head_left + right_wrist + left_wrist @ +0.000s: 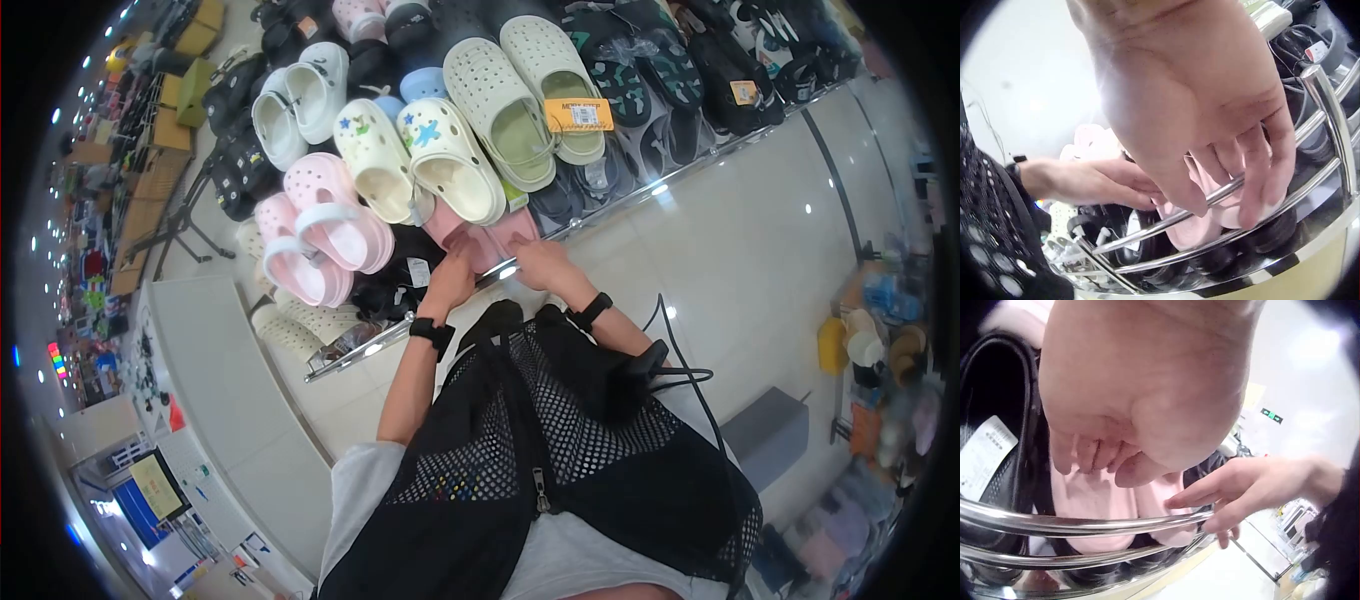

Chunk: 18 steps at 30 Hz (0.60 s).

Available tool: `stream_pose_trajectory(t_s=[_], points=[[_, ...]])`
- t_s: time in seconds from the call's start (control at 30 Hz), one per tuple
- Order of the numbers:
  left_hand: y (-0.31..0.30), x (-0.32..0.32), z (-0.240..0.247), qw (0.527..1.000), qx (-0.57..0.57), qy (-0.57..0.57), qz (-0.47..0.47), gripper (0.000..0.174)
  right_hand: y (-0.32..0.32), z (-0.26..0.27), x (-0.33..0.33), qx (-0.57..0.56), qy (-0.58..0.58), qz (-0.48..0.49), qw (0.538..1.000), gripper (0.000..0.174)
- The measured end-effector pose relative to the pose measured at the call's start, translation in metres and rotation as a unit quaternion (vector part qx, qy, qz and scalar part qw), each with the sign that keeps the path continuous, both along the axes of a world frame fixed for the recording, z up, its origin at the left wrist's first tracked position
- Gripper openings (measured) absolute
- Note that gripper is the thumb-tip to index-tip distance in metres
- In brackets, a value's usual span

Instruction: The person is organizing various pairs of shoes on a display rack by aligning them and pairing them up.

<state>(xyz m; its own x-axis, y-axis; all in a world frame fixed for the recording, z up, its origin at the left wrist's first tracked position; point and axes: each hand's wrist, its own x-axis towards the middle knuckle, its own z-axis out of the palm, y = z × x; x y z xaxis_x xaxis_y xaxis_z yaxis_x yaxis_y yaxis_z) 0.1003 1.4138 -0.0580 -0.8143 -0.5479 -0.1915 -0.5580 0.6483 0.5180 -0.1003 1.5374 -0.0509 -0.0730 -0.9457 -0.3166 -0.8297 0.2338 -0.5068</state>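
The floor (740, 230) is made of big shiny white tiles, and lamps glint on it. A long shoe shelf (655, 188) with a silver rail stands along it. A white counter (220, 400) is on the left, a grey box (765, 435) is on the right, and small lights (60, 115) glow far off.

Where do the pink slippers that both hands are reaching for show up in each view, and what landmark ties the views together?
Head: pink slippers at centre, just below the cream clogs, at the rack's front edge.
Left wrist: pink slippers lower left of centre, behind the rails.
Right wrist: pink slippers low at centre, seen between the rails.
Shared landmark: the chrome rail in front of them.
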Motion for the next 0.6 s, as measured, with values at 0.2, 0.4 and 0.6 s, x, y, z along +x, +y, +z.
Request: stream_pose_trajectory(t_s=[0.2,0.4,0.6], points=[[-0.006,0.001,0.011,0.999,0.035,-0.002,-0.009,0.050,-0.004,0.028,-0.012,0.040,-0.047,-0.009,0.998,0.059],[-0.027,-0.011,0.015,0.992,0.103,-0.066,-0.002,0.045,-0.010,0.010,-0.028,0.094,-0.063,0.059,0.992,0.060],[-0.030,-0.003,-0.003,0.992,0.102,-0.007,-0.067,0.047,-0.013,0.012,-0.029,0.103,-0.032,0.032,0.994,0.066]])
